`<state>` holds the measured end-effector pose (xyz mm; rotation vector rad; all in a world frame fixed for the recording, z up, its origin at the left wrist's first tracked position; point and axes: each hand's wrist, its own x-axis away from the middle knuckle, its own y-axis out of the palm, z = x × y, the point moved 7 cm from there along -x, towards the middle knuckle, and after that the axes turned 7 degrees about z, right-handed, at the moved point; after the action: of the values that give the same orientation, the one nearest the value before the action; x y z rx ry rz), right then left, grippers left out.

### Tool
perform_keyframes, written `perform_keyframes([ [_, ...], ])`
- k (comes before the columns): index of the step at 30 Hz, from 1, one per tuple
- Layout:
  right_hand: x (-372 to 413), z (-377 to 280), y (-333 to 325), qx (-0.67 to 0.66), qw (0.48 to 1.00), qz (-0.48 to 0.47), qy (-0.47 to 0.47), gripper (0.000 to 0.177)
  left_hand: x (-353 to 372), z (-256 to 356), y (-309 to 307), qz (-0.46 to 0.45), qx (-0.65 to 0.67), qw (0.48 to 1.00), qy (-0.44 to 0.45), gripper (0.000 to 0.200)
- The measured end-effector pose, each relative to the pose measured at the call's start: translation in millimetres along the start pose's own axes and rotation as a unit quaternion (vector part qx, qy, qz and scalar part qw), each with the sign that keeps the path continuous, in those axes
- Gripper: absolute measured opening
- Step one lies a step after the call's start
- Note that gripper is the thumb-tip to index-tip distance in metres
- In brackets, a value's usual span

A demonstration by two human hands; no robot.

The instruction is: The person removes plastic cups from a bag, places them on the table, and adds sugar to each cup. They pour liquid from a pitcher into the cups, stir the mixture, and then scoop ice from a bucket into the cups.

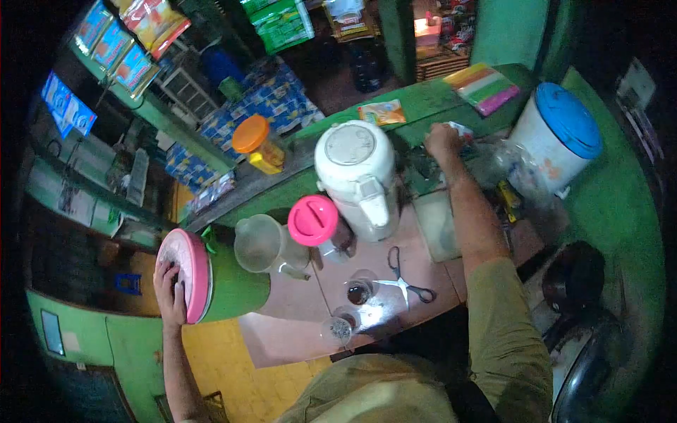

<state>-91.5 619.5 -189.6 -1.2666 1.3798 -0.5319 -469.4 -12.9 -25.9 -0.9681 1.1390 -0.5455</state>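
My left hand (170,292) rests with its fingers spread on the pink-rimmed lid (201,278) of a green bucket (240,285) at the left. My right hand (444,141) is closed at the back of the counter, beside a small white and red packet (462,132); whether it grips that packet is unclear. A white thermos jug (356,169) stands between my hands. Near it are a pink-lidded jar (314,220) and a clear pitcher (262,244). Black-handled scissors (405,282) lie open beside a glass with dark contents (358,291) and another glass (336,331).
A white container with a blue lid (568,123) stands at the right, next to plastic bags (511,166). An orange-lidded jar (257,141) is at the back left. A striped pack (483,88) lies on the ledge. Hanging sachets (113,46) are at the upper left.
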Motion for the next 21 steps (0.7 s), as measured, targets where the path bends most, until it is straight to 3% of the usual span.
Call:
perform_keyframes([
  [1,-4.7,-1.3,11.0,0.000,1.000,-0.023,0.009,0.021,1.5,-2.6,0.7,0.000,-0.005,1.000,0.004,0.035],
  [3,-29.2,24.8,97.4,-0.187,0.982,-0.026,-0.019,0.019,6.2,-3.2,-6.0,-0.007,-0.007,1.000,-0.003,0.035],
  [4,-22.7,20.0,51.9,-0.177,0.977,0.119,-0.011,0.017,-3.4,4.3,-3.2,-0.006,0.005,1.000,0.000,0.034],
  [5,-33.1,34.8,42.6,-0.352,0.906,0.229,-0.045,0.015,-3.1,4.6,-3.4,-0.004,-0.008,1.000,0.005,0.034],
  [6,-21.2,45.7,4.8,-0.330,0.873,0.350,-0.081,0.010,-3.1,2.0,-3.0,0.000,-0.006,1.000,-0.005,0.034],
  [7,-14.5,59.1,-27.0,-0.468,0.814,0.342,-0.030,0.009,-1.4,-2.1,-3.0,0.015,-0.007,1.000,0.012,0.034],
  [8,-10.2,90.9,-36.8,-0.669,0.702,0.243,-0.008,0.008,-2.2,-3.6,-3.4,0.010,0.012,1.000,0.001,0.034],
  [9,33.1,87.6,-88.2,-0.463,0.826,0.311,-0.078,0.013,-2.7,-3.1,-4.3,0.004,0.016,1.000,-0.006,0.035],
  [10,63.2,121.5,-85.4,-0.748,0.581,0.260,0.189,0.019,-2.4,-2.2,-4.9,0.001,0.021,1.000,-0.010,0.035],
  [11,108.0,121.6,-107.6,-0.758,0.546,0.240,0.264,0.020,-1.2,-3.1,-4.3,-0.001,0.022,1.000,-0.020,0.035],
  [12,153.1,98.2,-130.9,-0.775,0.561,0.210,0.201,0.016,-2.1,-2.5,-4.3,0.005,0.018,1.000,-0.016,0.034],
  [13,200.2,68.1,-136.2,-0.736,0.567,0.149,0.338,0.015,-1.1,-3.1,-6.4,0.013,0.015,1.000,-0.008,0.033],
  [15,305.2,14.9,-119.0,-0.759,0.558,-0.042,0.333,0.011,1.5,-5.3,-9.7,0.022,0.019,1.000,-0.005,0.032],
  [16,360.3,-23.3,-128.2,-0.696,0.571,-0.138,0.413,0.010,-1.0,-3.4,-7.3,0.028,0.024,0.999,0.003,0.031],
  [17,407.3,-69.1,-142.4,-0.709,0.485,-0.256,0.443,0.012,-0.3,-3.1,-7.8,0.033,0.013,0.999,0.007,0.029],
  [18,445.2,-97.4,-152.4,-0.695,0.494,-0.348,0.389,0.016,1.0,-7.7,-6.2,0.029,0.005,1.000,0.004,0.029],
  [20,491.7,-116.0,-143.8,-0.619,0.577,-0.495,0.199,0.021,2.4,0.4,-10.4,0.033,0.034,0.999,0.008,0.029],
  [21,496.6,-110.2,-146.6,-0.618,0.591,-0.475,0.206,0.021,4.2,5.0,-10.8,0.038,0.054,0.998,0.023,0.029],
])
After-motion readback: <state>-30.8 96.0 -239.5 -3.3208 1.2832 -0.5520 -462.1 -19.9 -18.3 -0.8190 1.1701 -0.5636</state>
